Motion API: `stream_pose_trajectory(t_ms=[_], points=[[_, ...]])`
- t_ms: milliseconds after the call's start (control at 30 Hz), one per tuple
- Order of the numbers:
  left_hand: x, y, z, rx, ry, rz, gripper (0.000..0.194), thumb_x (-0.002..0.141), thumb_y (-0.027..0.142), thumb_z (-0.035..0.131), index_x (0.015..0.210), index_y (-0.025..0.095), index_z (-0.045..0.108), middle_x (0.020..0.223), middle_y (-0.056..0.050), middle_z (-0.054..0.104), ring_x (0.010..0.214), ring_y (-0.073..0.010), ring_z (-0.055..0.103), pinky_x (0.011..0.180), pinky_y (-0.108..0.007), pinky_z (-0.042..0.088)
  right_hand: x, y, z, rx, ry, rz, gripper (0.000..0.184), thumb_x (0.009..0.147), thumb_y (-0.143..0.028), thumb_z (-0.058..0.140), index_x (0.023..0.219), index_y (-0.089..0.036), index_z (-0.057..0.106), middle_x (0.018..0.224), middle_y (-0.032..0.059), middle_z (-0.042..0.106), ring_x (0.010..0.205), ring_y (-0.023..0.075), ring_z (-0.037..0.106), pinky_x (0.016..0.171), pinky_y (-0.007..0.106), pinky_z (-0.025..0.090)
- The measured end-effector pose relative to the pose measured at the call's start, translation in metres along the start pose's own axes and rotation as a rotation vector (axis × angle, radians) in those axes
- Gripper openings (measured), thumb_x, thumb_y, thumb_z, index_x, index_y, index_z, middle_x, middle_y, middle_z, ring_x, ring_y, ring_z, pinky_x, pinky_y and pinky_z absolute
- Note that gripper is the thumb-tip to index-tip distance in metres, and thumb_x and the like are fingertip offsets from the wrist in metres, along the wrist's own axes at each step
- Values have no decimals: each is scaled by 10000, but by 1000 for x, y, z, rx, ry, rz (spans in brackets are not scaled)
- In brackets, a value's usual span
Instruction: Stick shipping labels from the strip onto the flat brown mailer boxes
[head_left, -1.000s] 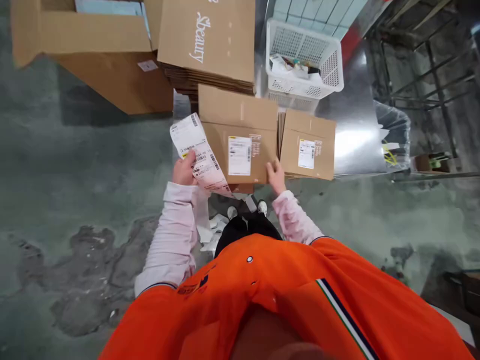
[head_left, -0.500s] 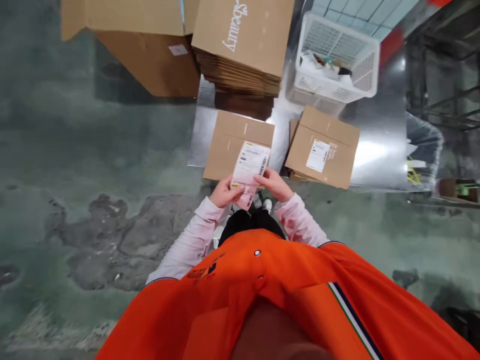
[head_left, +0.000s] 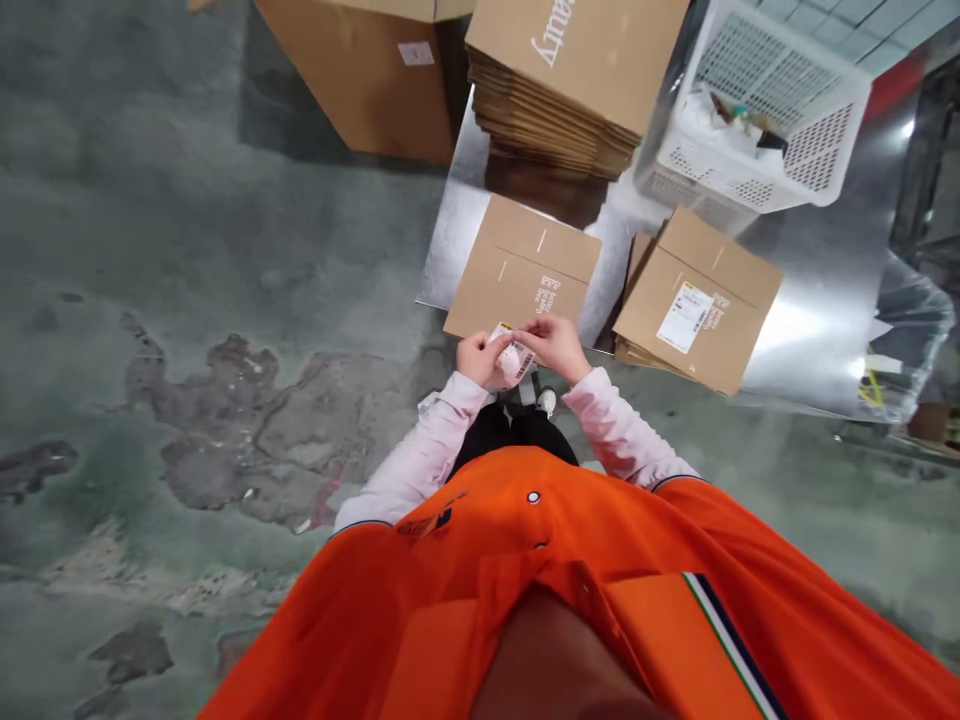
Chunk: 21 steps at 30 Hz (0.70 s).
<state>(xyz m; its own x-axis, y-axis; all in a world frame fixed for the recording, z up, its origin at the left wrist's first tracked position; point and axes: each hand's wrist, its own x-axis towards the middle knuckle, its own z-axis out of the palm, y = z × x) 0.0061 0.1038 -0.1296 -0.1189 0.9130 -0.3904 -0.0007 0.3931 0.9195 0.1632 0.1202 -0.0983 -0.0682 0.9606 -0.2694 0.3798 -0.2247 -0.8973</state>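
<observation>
Between my two hands is a white shipping label [head_left: 516, 362] with a barcode and a small yellow mark, held just off the near edge of the table. My left hand [head_left: 478, 358] pinches its left side, thumb on top. The fingers of my right hand [head_left: 555, 346] are closed at its upper right edge. Part of the label is folded or covered by my fingers. Just beyond my hands a flat brown cardboard box [head_left: 525, 255] with white print lies on the metal table.
Right of that, a small stack of flat boxes [head_left: 697, 300] bears a shipping label [head_left: 685, 317]. Behind stand a tall pile of flat cartons [head_left: 555, 120], a big cardboard box [head_left: 375, 90] and a white plastic basket [head_left: 757, 180] with small items. The metal table [head_left: 454, 235] ends near my hands.
The label was spread out long over the box; now it shows much smaller, folded or bunched between my hands. My hands have drawn closer together. The whole view has shifted.
</observation>
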Motion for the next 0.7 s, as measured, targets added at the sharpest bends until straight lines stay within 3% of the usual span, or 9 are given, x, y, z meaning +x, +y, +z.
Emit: stream_pose_trajectory(t_ms=[67, 167, 267, 333, 400, 500, 567, 633, 700], points=[[6, -6, -1, -48, -80, -89, 475, 467, 515, 875, 625, 146, 622, 585, -4, 637, 580, -144, 578, 553, -260, 456, 17, 5, 1, -95, 55, -18, 218, 770, -377, 712, 768, -161, 683, 770, 44, 689, 731, 173, 640, 723, 307, 516], [18, -20, -11, -137, -279, -268, 637, 335, 425, 934, 851, 125, 711, 820, -83, 745, 758, -236, 677, 718, -349, 543, 58, 15, -2, -317, 214, -57, 158, 765, -313, 721, 785, -157, 705, 956, 83, 660, 951, 213, 599, 934, 378, 469], [15, -45, -31, -150, -301, -415, 687, 266, 434, 942, 833, 115, 720, 863, -130, 754, 846, -307, 698, 830, -439, 548, 101, 26, -7, -464, 328, 23, 200, 777, -326, 720, 871, -150, 725, 1159, 125, 585, 1141, 266, 510, 1051, 446, 380], [-4, -66, -49, -125, -276, -495, 687, 231, 451, 941, 792, 118, 724, 842, -139, 754, 870, -338, 701, 875, -481, 537, 120, 31, -8, -521, 366, 55, 370, 799, -393, 704, 1075, -147, 694, 1274, 151, 532, 1203, 294, 469, 1058, 486, 361], [-32, -85, -70, -85, -251, -558, 662, 216, 468, 938, 745, 129, 727, 810, -141, 752, 870, -358, 703, 894, -502, 533, 129, 35, -4, -615, 380, 30, 643, 815, -476, 681, 1339, -130, 541, 1423, 201, 436, 1302, 336, 395, 1087, 545, 306], [-65, -91, -99, -56, -218, -558, 612, 276, 492, 932, 741, 144, 742, 825, -142, 755, 853, -361, 708, 866, -500, 553, 118, 36, 15, -816, 206, -134, 853, 854, -544, 608, 1499, -67, 317, 1578, 244, 225, 1471, 370, 157, 1162, 622, 65], [-65, -78, -112, -70, -173, -463, 600, 345, 503, 924, 789, 136, 755, 867, -144, 757, 865, -350, 709, 849, -476, 564, 93, 37, 33, -871, -12, -305, 860, 872, -549, 567, 1501, -24, 305, 1600, 243, 172, 1505, 359, 65, 1180, 602, -42], [-42, -54, -115, -89, -109, -315, 597, 404, 513, 910, 831, 124, 758, 896, -142, 757, 887, -330, 705, 845, -439, 565, 59, 41, 47, -827, -243, -479, 870, 850, -554, 585, 1477, 1, 349, 1589, 249, 208, 1506, 358, 88, 1204, 569, -16], [-3, -28, -106, -90, -42, -166, 566, 463, 521, 885, 842, 122, 752, 893, -125, 755, 893, -299, 699, 834, -393, 560, 22, 50, 49, -726, -495, -640, 761, 842, -522, 601, 1421, -48, 464, 1557, 214, 321, 1488, 332, 192, 1223, 520, 84]])
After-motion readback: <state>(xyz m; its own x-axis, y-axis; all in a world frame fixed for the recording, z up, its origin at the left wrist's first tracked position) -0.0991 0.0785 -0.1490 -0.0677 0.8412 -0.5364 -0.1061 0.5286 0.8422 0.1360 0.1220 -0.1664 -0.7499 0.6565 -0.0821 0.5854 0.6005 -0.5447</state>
